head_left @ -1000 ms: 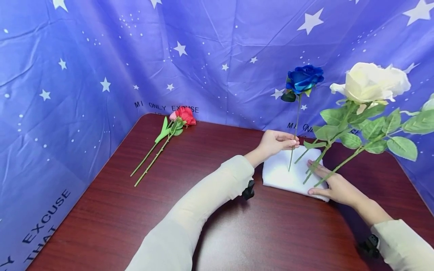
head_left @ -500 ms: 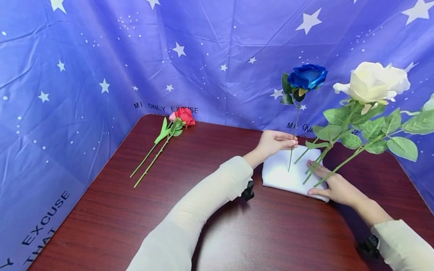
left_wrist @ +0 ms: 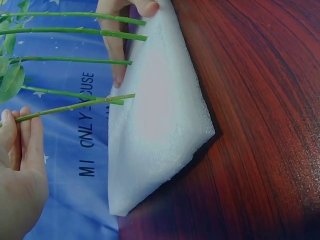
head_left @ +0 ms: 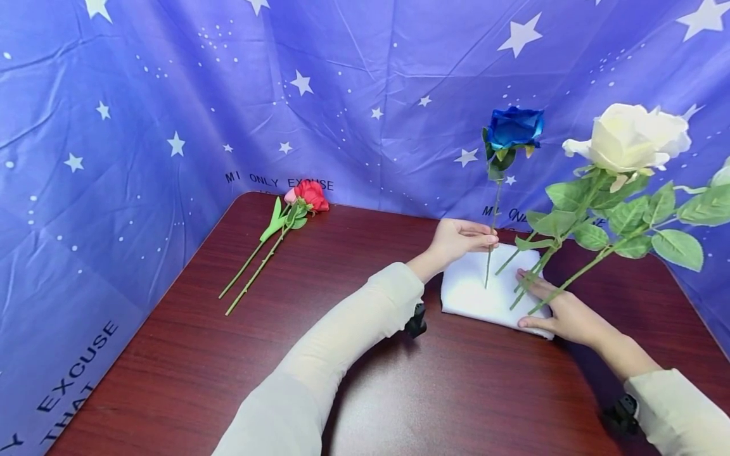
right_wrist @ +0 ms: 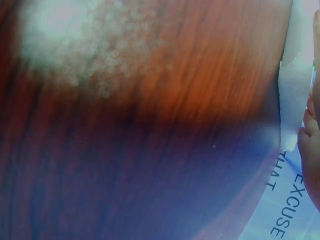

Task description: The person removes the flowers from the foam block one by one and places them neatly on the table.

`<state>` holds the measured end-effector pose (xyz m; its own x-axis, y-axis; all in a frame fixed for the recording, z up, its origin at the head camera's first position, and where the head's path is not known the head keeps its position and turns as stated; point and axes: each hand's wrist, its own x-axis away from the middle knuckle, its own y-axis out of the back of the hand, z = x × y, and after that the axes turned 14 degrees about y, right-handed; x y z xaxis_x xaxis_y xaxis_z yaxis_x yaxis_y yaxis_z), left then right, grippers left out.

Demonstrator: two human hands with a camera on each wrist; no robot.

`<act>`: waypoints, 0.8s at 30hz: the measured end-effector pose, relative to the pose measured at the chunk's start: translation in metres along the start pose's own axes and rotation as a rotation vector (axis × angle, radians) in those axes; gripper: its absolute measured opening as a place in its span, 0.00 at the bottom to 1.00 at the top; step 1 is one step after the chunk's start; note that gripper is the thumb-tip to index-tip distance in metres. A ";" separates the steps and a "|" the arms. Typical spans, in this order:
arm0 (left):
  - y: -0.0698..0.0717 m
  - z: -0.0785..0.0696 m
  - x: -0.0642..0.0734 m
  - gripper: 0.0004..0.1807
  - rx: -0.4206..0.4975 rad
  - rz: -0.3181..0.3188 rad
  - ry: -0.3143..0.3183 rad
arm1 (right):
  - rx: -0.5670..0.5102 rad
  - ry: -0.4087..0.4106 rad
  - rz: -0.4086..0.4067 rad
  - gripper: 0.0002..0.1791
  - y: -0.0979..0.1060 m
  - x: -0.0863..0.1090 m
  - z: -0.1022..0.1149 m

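Between thumb and fingertips, my left hand [head_left: 456, 242] pinches the thin stem of a blue rose [head_left: 516, 128], held upright. The lower end of its stem [left_wrist: 80, 105] meets the top of a white foam block [head_left: 473, 294]; how deep it goes in cannot be seen. My right hand [head_left: 570, 316] rests on the right side of the block, fingers extended and thumb near the front edge. Behind and above it lean white roses [head_left: 633, 139] with green leaves, their stems ending at the foam. The right wrist view catches only an edge of the block [right_wrist: 295, 95] and part of the hand.
On the left of the dark red wooden table [head_left: 188, 373] lie a red rose [head_left: 312, 195] and a flower with a pink bud [head_left: 291, 196], stems toward the front. A blue star-patterned cloth [head_left: 342, 126] hangs behind the table and along its sides.
The blue rose's head has turned about its stem, and its leaves now face differently. My left hand has shifted slightly left. The right hand stays on the foam block.
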<state>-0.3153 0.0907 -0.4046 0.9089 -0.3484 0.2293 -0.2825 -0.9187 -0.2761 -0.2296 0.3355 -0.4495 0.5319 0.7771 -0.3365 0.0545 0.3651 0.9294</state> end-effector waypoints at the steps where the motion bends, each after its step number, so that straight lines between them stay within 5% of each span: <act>1: 0.000 -0.004 0.007 0.11 0.022 0.009 0.007 | 0.000 0.001 -0.001 0.50 0.000 0.000 0.000; 6: -0.001 -0.012 0.018 0.12 0.086 0.016 0.002 | 0.007 0.013 -0.013 0.51 0.000 0.000 0.000; 18: 0.000 -0.011 0.020 0.13 0.044 -0.045 -0.009 | 0.002 0.027 -0.009 0.49 0.001 0.000 0.000; 24: -0.001 -0.010 0.020 0.13 0.099 -0.020 -0.016 | -0.008 0.025 -0.011 0.48 0.001 -0.001 0.001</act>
<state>-0.3005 0.0826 -0.3905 0.9191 -0.3265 0.2207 -0.2334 -0.9021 -0.3629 -0.2291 0.3345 -0.4479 0.5097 0.7859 -0.3502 0.0528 0.3777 0.9244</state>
